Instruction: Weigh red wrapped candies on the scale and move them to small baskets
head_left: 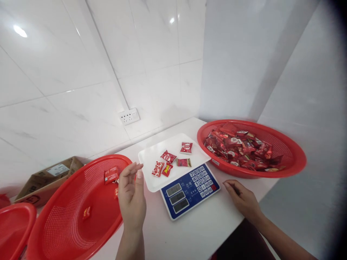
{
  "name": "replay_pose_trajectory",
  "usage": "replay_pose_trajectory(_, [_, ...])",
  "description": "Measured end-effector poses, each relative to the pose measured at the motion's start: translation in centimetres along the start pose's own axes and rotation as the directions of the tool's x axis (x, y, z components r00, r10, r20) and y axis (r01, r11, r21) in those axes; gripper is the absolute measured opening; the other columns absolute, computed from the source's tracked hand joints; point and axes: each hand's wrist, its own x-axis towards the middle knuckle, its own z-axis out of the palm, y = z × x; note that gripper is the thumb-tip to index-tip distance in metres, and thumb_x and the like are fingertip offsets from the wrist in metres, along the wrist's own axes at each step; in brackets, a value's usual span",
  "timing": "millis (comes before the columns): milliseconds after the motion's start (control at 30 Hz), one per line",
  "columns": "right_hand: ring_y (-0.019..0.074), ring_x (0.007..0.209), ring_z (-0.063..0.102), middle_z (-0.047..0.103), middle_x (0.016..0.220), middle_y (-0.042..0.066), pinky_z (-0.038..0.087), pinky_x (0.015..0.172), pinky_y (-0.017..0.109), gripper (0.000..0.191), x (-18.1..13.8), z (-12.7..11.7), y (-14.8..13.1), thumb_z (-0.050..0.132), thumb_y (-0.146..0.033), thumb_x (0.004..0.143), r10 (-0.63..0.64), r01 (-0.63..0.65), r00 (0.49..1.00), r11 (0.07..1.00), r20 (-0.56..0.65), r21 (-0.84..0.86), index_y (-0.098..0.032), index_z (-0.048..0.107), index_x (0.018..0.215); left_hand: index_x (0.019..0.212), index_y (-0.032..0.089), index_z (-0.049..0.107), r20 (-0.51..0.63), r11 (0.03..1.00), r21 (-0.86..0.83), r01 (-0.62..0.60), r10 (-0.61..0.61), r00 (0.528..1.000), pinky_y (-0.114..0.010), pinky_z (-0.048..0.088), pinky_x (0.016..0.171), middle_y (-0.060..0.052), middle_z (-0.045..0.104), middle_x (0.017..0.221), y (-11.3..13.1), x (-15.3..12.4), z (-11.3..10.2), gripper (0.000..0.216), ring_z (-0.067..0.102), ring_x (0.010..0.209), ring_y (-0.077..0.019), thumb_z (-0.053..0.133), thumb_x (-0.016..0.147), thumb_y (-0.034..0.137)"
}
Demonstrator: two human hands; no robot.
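My left hand (132, 195) is raised between the left red basket and the scale's tray, thumb apart from the bent fingers, with nothing in it. My right hand (242, 198) rests by the table's edge, to the right of the scale, its fingers curled in and nothing showing in them. A blue and white digital scale (189, 189) carries a white tray (151, 153). Several small snack packets lie spread on that tray, among them a red packet (186, 147), a white packet with red pattern (157, 169) and a pink and gold packet (184, 162).
A red mesh basket (287, 151) heaped with red packets stands at the right. At the left, a larger red basket (62, 216) holds a few packets, with another red basket (16, 224) beside it. Behind them sits a cardboard box (40, 184). A wall socket (129, 116) is above the table.
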Motion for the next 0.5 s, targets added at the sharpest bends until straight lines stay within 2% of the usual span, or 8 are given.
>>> replay_pose_trajectory(133, [0.0221, 0.069, 0.063, 0.069, 0.077, 0.005, 0.05, 0.063, 0.032, 0.026, 0.7, -0.2, -2.6, 0.046, -0.044, 0.081, -0.12, 0.12, 0.992, 0.993, -0.041, -0.007, -0.025, 0.063, 0.082, 0.104, 0.026, 0.057, 0.034, 1.0, -0.003, 0.028, -0.028, 0.999, -0.029, 0.045, 0.09, -0.002, 0.065, 0.103, 0.0, -0.1, 0.0, 0.021, 0.057, 0.104, -0.0155, 0.056, 0.085, 0.034])
replay_pose_trajectory(300, [0.021, 0.079, 0.062, 0.067, 0.089, 0.007, 0.051, 0.067, 0.032, 0.027, 4.2, 0.2, -7.7, 0.043, -0.04, 0.087, -0.326, 0.327, 0.945, 0.945, 0.036, -0.019, -0.022, 0.062, 0.096, 0.103, 0.026, 0.057, 0.06, 1.0, 0.001, 0.02, -0.02, 0.998, -0.027, 0.044, 0.09, -0.002, 0.065, 0.103, 0.2, -0.2, 0.0, 0.021, 0.057, 0.104, -0.0151, 0.057, 0.084, 0.035])
replay_pose_trajectory(400, [0.0213, 0.094, 0.06, 0.065, 0.1, 0.008, 0.05, 0.081, 0.035, 0.029, 6.8, 1.1, -9.7, 0.039, -0.034, 0.09, -0.415, 0.43, 0.9, 0.895, 0.135, -0.118, -0.022, 0.062, 0.101, 0.104, 0.026, 0.056, 0.061, 0.999, 0.013, 0.029, -0.03, 0.998, -0.029, 0.043, 0.092, -0.003, 0.064, 0.104, 0.4, -0.3, -0.2, 0.023, 0.057, 0.105, -0.0161, 0.057, 0.084, 0.037])
replay_pose_trajectory(500, [0.0229, 0.113, 0.052, 0.061, 0.117, 0.009, 0.041, 0.097, 0.04, 0.029, 9.3, 2.5, -10.8, 0.044, -0.028, 0.087, -0.429, 0.47, 0.876, 0.863, 0.221, -0.187, -0.022, 0.062, 0.11, 0.103, 0.026, 0.057, 0.055, 0.999, 0.009, 0.038, -0.038, 0.998, -0.031, 0.043, 0.092, -0.003, 0.064, 0.104, 0.5, -0.3, -0.5, 0.024, 0.056, 0.105, -0.0169, 0.057, 0.083, 0.038])
